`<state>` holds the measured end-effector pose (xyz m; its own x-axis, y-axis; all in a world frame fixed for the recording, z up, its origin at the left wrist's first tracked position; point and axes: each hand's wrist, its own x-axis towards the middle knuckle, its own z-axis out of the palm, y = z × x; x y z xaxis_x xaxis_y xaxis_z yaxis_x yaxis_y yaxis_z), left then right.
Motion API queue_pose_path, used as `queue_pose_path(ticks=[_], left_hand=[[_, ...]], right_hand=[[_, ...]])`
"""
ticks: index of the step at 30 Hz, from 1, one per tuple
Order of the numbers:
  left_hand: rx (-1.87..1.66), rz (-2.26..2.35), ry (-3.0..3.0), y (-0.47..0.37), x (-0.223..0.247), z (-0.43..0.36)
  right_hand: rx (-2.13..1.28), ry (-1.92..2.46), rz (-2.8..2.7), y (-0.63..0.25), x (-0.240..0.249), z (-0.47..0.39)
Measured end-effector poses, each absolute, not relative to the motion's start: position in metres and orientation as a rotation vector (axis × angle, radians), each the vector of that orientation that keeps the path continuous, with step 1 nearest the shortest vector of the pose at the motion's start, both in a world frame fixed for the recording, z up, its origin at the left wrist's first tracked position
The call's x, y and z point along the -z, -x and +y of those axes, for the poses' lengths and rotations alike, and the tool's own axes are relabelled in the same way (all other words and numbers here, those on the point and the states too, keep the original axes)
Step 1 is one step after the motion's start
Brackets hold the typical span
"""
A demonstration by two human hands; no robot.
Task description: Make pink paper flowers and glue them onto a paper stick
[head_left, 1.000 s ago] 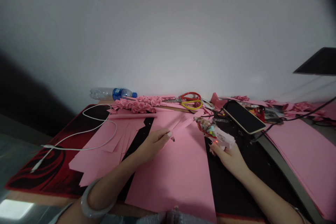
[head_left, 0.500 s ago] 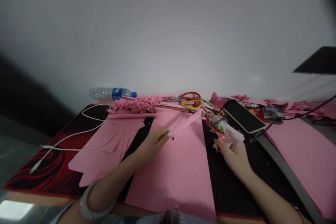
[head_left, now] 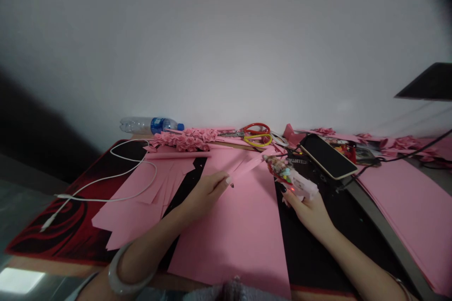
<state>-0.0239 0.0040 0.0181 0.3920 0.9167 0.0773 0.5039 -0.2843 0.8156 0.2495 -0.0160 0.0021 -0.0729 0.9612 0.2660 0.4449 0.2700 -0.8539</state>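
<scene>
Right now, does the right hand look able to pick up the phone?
Probably not at once: the right hand is full with the glue gun, which would likely need setting down first. Otherwise the way seems free: the phone lies just beyond, nothing covering its screen.

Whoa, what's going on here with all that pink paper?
A person is working with paper. Their left hand holds a narrow strip of pink paper over a large, flat pink paper sheet. Their right hand grips a white, gun-shaped tool with colourful decorations; its tip is at the strip's far end, though I can't tell if they touch. Farther back lie ruffled pink paper flowers.
</scene>
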Motion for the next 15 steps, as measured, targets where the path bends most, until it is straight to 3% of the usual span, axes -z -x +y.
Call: queue_pose_path(ticks=[15], left_hand=[[-0.734,1.212,-1.947,0.0224,-0.0129,0.0056]], right_hand=[[-0.742,1.22,-1.799,-0.2479,-0.0028,-0.0165]])
